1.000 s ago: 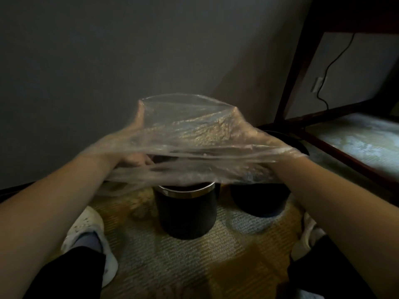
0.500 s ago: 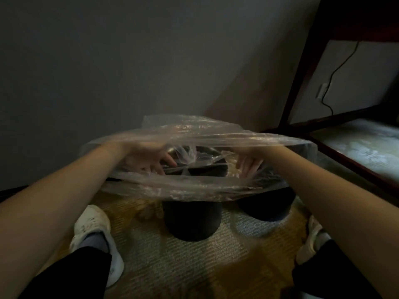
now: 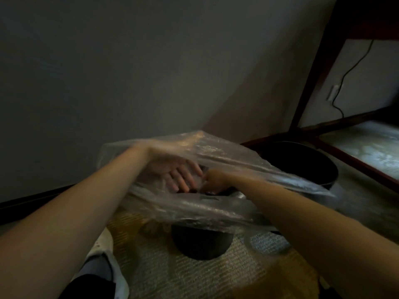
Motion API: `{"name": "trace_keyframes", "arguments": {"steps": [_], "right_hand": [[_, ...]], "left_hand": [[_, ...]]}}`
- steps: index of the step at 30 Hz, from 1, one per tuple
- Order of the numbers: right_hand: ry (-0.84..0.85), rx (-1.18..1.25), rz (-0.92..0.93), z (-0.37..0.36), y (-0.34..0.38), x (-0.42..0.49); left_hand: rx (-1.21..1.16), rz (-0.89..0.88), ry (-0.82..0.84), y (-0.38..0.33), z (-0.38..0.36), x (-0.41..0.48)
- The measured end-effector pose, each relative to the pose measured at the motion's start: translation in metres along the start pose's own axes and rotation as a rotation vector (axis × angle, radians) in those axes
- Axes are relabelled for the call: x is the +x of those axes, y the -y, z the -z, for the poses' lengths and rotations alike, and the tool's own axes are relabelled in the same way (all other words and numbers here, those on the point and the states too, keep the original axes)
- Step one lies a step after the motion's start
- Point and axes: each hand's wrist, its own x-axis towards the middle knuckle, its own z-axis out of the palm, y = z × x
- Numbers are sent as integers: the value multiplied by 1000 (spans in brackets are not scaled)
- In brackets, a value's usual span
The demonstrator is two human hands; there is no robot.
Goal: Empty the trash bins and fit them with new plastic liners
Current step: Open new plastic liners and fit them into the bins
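Note:
A clear plastic liner point(image 3: 216, 214) is spread over the small black trash bin point(image 3: 201, 244) on the carpet, hiding its rim. Both my hands are inside the liner above the bin's mouth. My left hand point(image 3: 172, 171) has straight, spread fingers pointing down into the bag. My right hand point(image 3: 216, 182) is curled beside it with its fingers reaching down into the bin; blur and plastic hide what they touch. A second, wider black bin point(image 3: 302, 165) stands behind to the right, partly veiled by the liner's edge.
A grey wall point(image 3: 129, 72) rises close behind the bins. Dark wooden furniture point(image 3: 319, 67) with a low shelf and a black cable stands at the right. My white shoe point(image 3: 108, 266) rests on the patterned carpet at the lower left.
The liner has come down from in front of me onto the small bin. Both hands moved together and lower, from the bag's sides into its middle over the bin's mouth.

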Motion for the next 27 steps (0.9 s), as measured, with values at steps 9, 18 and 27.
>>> {"name": "trace_keyframes", "arguments": {"steps": [9,18,27], "right_hand": [[232,-56,-199,-16,-1,53],[8,-360,237,7,5,21],[-864,-478,418,42,-50,-41]], "left_hand": [[256,-127,-267,-1,10,34],[367,-427,-700,45,6,51],[885,-464,-1054,70,11,48]]}}
